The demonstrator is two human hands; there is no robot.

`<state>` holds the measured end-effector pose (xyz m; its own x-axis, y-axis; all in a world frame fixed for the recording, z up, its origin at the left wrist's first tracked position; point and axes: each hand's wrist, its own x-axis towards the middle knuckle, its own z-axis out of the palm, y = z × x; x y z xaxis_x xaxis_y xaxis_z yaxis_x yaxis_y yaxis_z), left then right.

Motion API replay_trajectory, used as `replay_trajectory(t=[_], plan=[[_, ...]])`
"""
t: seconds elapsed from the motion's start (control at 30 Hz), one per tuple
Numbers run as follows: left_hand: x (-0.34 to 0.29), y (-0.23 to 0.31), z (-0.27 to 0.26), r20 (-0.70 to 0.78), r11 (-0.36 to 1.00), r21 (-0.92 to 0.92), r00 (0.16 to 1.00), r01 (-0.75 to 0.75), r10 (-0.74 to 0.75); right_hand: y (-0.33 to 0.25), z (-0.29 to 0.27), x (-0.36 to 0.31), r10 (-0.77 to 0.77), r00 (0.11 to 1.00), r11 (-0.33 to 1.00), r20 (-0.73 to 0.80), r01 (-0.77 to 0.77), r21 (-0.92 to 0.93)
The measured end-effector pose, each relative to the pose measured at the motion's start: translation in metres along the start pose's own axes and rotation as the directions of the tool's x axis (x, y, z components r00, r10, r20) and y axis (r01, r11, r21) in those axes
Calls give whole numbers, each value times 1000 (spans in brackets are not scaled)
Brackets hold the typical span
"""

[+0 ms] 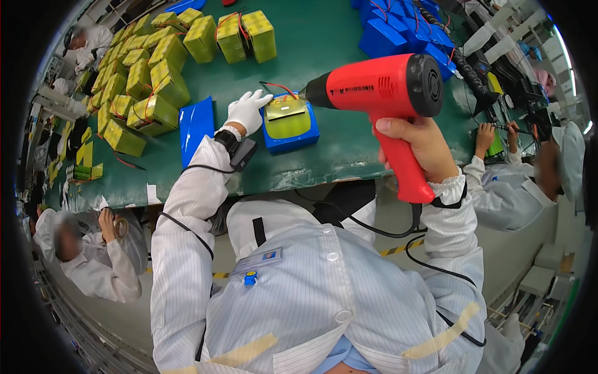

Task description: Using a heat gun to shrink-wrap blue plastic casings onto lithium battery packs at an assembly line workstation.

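Note:
My right hand (420,146) is bare and wrapped round the handle of a red heat gun (393,84). Its black nozzle points left, over the right part of a battery pack (288,129). That pack is yellow on top, with blue shrink wrap (293,145) round its sides and a red wire rising from its far end. In a white glove, my left hand (246,112) rests at the pack's upper left corner, fingers stretched out. A flat blue wrap sleeve (197,131) lies left of that hand.
Rows of yellow battery packs (163,84) fill the green table's (349,146) far left. Blue-wrapped packs (398,34) are heaped at the far right. A co-worker (511,187) works at the right and another (87,255) at the left. The gun's black cord (389,234) hangs below the table edge.

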<state>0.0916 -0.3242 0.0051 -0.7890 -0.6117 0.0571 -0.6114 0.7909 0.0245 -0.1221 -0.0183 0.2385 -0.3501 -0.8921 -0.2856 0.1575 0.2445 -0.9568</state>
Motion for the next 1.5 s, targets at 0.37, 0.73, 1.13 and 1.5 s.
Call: replay_trajectory(t=[0.37, 0.73, 1.13, 1.5], plan=[[48, 37, -25, 276, 999, -34, 960, -41, 49, 8, -17, -17, -40, 993, 999, -109, 42, 22], [-13, 11, -19, -86, 993, -33, 990, -116, 113, 31, -43, -49, 65, 988, 994, -141, -52, 93], [-51, 55, -31, 116, 997, -53, 991, -57, 63, 85, -45, -82, 119, 984, 986, -133, -101, 132], [-16, 36, -30, 213, 955, -271, 960, -120, 181, 109, -58, -99, 124, 972, 966, -201, -72, 248]])
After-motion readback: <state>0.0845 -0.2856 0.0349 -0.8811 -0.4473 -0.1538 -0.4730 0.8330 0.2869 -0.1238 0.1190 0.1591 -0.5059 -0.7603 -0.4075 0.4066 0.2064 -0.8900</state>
